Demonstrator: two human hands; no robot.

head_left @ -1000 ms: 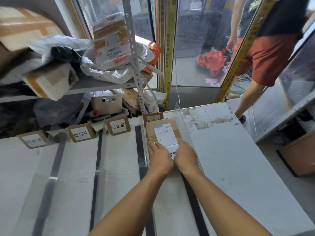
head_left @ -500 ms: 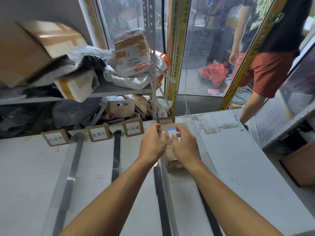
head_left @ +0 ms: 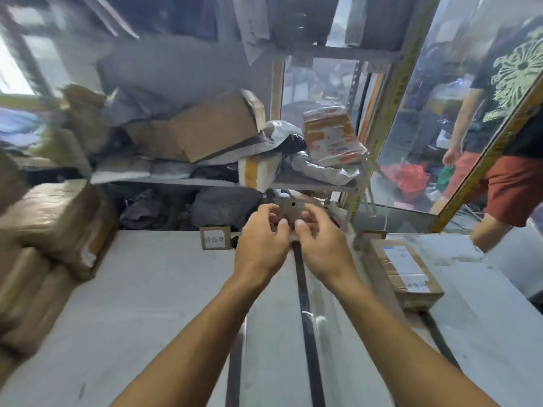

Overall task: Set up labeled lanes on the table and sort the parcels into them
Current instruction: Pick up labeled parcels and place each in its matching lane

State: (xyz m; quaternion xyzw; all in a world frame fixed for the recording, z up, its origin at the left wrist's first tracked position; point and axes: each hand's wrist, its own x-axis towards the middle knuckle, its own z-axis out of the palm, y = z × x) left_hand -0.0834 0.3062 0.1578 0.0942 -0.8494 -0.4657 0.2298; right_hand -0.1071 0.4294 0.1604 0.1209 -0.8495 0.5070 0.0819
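A small brown parcel (head_left: 397, 281) with a white shipping label lies flat in the rightmost lane of the white table (head_left: 132, 304). My left hand (head_left: 261, 245) and right hand (head_left: 320, 245) hover side by side over the table's far edge, left of that parcel, fingers loosely curled and holding nothing. A cardboard lane label (head_left: 215, 238) stands at the far edge just left of my left hand. Black tape strips (head_left: 305, 318) run toward me as lane borders. The other lane labels are mostly hidden behind my hands.
Several brown taped parcels (head_left: 55, 230) are stacked on the table's left side. A metal shelf (head_left: 205, 181) behind the table holds boxes and poly bags. A person in red shorts (head_left: 514, 177) stands at the right behind a glass partition.
My hands let go of the small parcel, which now lies in the right lane, and came up empty. My view swung left, bringing the parcel stack into sight.
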